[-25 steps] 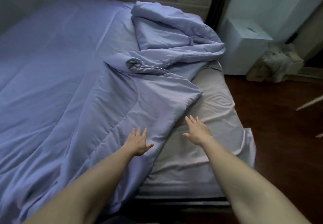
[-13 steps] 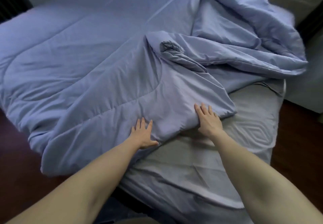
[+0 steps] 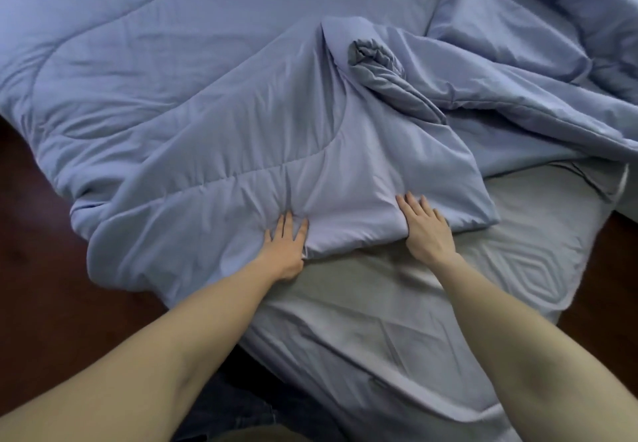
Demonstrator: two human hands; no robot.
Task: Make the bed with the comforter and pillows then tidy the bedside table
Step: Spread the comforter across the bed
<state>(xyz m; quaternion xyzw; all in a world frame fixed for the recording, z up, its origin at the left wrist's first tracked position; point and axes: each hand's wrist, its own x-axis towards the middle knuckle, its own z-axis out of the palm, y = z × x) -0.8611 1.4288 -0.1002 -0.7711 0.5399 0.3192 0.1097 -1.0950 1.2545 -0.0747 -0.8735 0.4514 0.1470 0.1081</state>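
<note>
Hands reach forward onto the bed: the left hand [image 3: 284, 251] lies flat on the blue comforter [image 3: 193, 103] with its fingers spread, pressing into a puckered seam near the comforter's near edge, while the right hand [image 3: 426, 231] rests with straight fingers on the same edge, next to its folded corner. The comforter covers the left and far parts of the bed and is bunched in twisted folds at the upper right. Near the hands, the grey fitted sheet [image 3: 397, 303] lies uncovered. Dark wooden floor [image 3: 38, 251] shows at left.
</note>
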